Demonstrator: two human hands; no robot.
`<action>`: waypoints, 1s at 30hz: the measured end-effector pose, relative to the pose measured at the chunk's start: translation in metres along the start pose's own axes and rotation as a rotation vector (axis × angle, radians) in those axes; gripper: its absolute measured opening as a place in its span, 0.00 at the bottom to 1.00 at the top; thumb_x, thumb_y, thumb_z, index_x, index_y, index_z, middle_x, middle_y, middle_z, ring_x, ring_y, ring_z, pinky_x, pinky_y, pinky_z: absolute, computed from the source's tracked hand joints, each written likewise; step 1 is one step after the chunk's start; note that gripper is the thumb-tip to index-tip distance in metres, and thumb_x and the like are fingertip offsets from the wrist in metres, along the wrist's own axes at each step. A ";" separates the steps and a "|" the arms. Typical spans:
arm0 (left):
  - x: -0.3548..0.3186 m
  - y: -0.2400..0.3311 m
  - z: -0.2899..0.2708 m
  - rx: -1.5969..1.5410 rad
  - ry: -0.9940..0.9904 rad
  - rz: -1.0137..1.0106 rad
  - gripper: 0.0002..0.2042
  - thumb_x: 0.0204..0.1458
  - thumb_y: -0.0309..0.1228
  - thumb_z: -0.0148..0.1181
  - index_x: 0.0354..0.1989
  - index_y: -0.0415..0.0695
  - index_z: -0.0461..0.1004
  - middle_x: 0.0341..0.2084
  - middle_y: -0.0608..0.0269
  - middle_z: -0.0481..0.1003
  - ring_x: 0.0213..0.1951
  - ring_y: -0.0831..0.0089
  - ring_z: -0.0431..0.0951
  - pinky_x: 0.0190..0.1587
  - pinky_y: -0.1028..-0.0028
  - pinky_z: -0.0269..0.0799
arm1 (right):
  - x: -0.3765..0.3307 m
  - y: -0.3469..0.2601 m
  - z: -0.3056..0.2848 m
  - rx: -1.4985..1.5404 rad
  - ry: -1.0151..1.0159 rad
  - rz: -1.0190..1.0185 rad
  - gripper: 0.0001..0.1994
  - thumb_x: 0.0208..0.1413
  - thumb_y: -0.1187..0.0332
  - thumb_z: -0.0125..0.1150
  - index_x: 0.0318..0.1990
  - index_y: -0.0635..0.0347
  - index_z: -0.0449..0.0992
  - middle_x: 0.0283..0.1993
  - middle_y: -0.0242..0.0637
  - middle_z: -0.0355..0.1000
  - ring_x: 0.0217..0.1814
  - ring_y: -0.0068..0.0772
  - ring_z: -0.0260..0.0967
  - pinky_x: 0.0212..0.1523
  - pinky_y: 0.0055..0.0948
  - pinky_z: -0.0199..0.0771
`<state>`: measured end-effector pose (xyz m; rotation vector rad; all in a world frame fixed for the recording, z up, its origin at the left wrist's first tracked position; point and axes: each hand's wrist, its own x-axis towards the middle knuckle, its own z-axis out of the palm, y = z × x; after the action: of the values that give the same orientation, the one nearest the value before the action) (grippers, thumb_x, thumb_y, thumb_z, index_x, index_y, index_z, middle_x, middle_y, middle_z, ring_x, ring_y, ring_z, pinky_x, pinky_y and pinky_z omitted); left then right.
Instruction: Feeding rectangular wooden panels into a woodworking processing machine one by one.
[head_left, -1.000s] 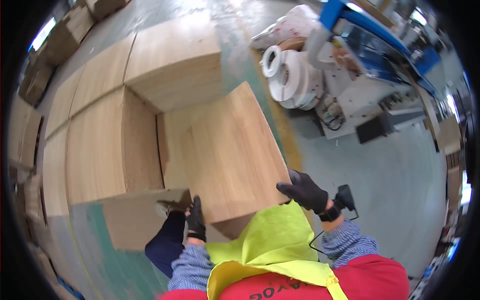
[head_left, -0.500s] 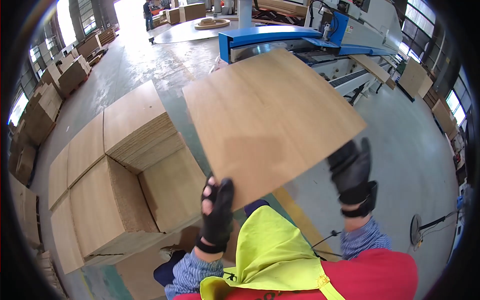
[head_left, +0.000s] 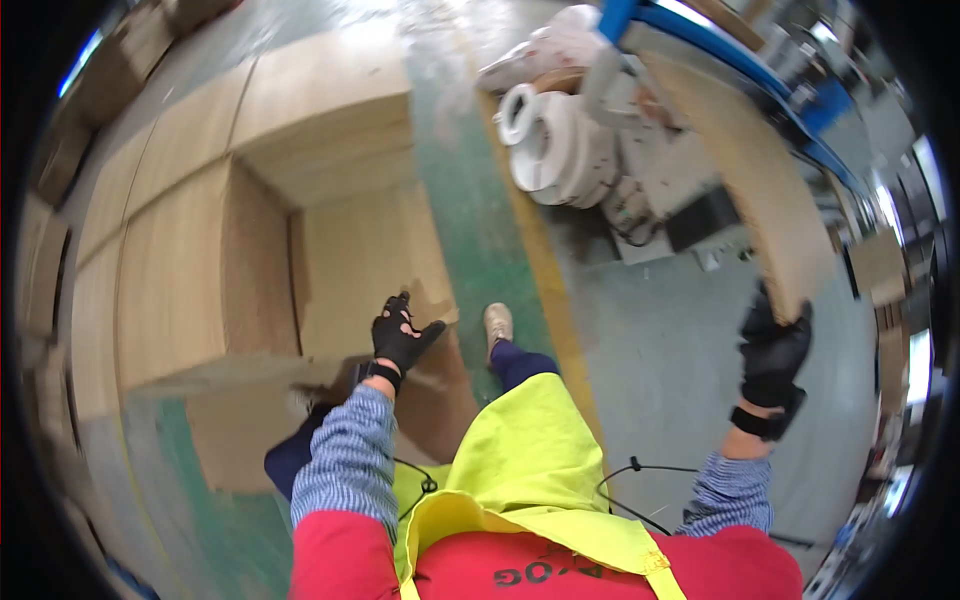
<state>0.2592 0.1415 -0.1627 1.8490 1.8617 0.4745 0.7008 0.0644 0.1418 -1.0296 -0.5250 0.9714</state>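
Right hand [head_left: 772, 352], black-gloved, grips lower edge of a thin plywood sheet [head_left: 760, 190], tilted up toward the blue machine frame [head_left: 700, 40]. Left hand [head_left: 400, 335] open, empty, over veneer stacks [head_left: 250, 200] left of sheet. Step, as judged: carrying sheet w/ one hand. White rolls [head_left: 555, 145] near frame crowd the path.

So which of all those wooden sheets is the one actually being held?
The thin sheet at far right, tilted up in the air, gripped at its lower edge by the right hand; the others lie flat in stacks.
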 end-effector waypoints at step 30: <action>-0.053 -0.156 0.058 0.315 0.452 -0.645 0.40 0.45 0.57 0.55 0.59 0.36 0.58 0.56 0.43 0.61 0.58 0.52 0.59 0.61 0.59 0.51 | 0.134 -0.060 -0.201 -0.200 -0.087 -0.142 0.26 0.61 0.58 0.34 0.61 0.67 0.55 0.62 0.47 0.58 0.58 0.41 0.64 0.51 0.32 0.73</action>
<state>0.1601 0.0788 -0.2930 1.2431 2.8204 0.3987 0.9452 0.0747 0.0957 -1.1153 -0.7699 0.8523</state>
